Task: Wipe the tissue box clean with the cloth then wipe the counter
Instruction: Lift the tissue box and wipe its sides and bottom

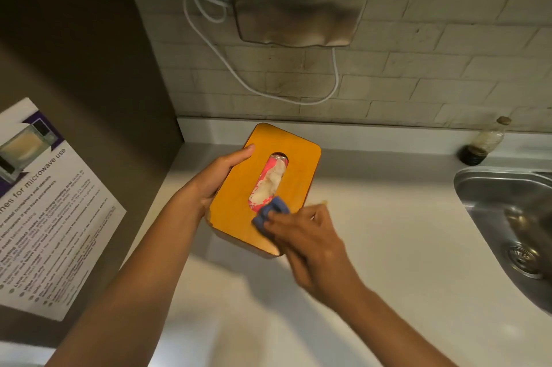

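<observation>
Right hand (301,235) presses cloth (270,213) on tissue box (239,211).

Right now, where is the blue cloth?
The blue cloth is bunched under the right hand, pressed on the near end of the tissue box lid, beside the slot.

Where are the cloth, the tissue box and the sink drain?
cloth (270,213), head view: on the blue wad showing past the right hand's fingers.
tissue box (294,154), head view: on the bare orange top, right of the slot.
sink drain (523,257), head view: on the metal strainer in the basin.
</observation>
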Tool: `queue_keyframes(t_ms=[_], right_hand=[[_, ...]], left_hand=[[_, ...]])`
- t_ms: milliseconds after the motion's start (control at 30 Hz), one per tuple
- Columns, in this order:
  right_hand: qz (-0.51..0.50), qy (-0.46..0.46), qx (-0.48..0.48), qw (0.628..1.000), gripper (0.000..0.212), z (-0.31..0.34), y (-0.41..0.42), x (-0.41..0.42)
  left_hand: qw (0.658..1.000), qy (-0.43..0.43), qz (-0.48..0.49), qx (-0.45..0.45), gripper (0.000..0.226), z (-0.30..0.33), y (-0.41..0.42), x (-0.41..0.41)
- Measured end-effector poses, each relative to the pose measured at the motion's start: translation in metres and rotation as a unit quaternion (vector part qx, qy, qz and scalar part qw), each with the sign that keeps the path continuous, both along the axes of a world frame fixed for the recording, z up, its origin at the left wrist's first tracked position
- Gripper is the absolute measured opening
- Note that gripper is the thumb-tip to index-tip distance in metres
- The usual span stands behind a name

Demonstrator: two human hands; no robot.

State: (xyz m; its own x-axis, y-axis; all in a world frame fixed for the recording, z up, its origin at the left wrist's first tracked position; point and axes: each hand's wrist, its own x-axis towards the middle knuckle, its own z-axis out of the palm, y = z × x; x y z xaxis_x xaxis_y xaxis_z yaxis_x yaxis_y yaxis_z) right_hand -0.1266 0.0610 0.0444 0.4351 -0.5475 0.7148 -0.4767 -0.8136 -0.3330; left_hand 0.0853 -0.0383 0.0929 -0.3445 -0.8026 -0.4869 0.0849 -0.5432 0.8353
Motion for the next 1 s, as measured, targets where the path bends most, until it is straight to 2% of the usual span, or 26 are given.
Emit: queue_keyframes(t_ms=[133,267,400,500,667,767,933,1000], right_hand=[[0.025,0.023,0.023,0.999,0.029,-0.013,0.023,0.012],[0.020,0.030,0.003,0.999,0.026,-0.003,0.011,0.002],[-0.076,-0.026,-0.003,0.997,0.025,0.012,-0.020,-0.020],[-0.129,-0.039,-0.005,0.991,0.031,0.014,-0.026,-0.023],[-0.072,-0.049,0.008,0.996,0.023,-0.005,0.012,0.002],[-0.062,-0.038,0.025,0.997,0.030,-0.010,0.023,0.016],[-0.059,-0.006,0.044,0.997,0.029,0.000,0.014,0.029],[-0.061,-0.011,0.046,0.997,0.030,0.006,0.008,0.032]], left_hand=[[1.000,0.007,0.018,-0.021,0.052,0.000,0.001,-0.003],[0.999,0.020,0.021,-0.032,0.053,0.004,0.002,-0.002],[0.999,0.037,-0.009,-0.031,0.049,0.014,0.006,-0.010],[0.998,0.043,0.006,-0.046,0.048,0.016,0.006,-0.018],[0.993,0.050,0.076,-0.079,0.049,0.009,-0.001,-0.021],[0.987,0.055,0.124,-0.087,0.050,-0.003,-0.004,-0.021],[0.977,0.057,0.189,-0.082,0.080,-0.017,0.000,-0.022],[0.970,0.047,0.214,-0.106,0.080,-0.017,0.004,-0.024]])
